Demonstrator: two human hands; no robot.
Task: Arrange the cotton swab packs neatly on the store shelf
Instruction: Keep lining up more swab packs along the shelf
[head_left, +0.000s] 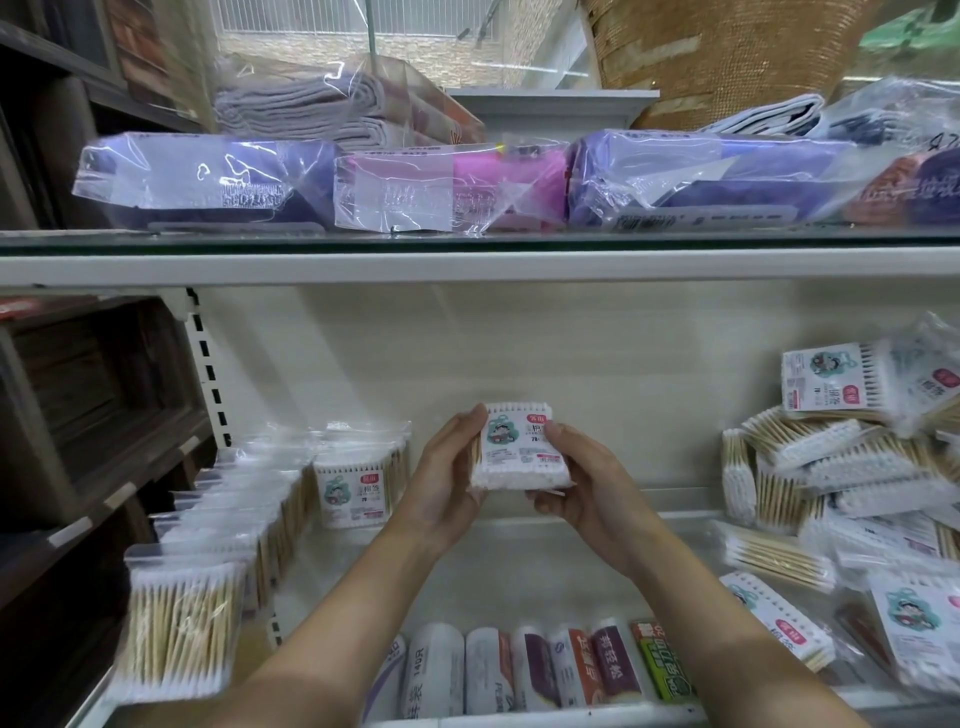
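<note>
Both hands grip a single cotton swab pack (519, 447) at frame centre, above the white shelf (519, 540): left hand (441, 480) clasps its 9 o'clock edge, right hand (576, 480) its 3 o'clock edge and lower corner, label facing the camera and pack upright. At 8 o'clock, a row of packs (228, 525) stands on edge in a file running from the shelf front toward the back panel; one more upright pack (353, 491) stands at its far end, just beside the left hand. At 3 to 4 o'clock, a loose heap of packs (852, 483) lies tilted and overlapping. At 6 o'clock, on a lower level, rolled bag packages (519, 670) lie side by side. At 12 o'clock, a glass shelf (467, 241) carries bagged purple and pink goods (447, 189).
</note>
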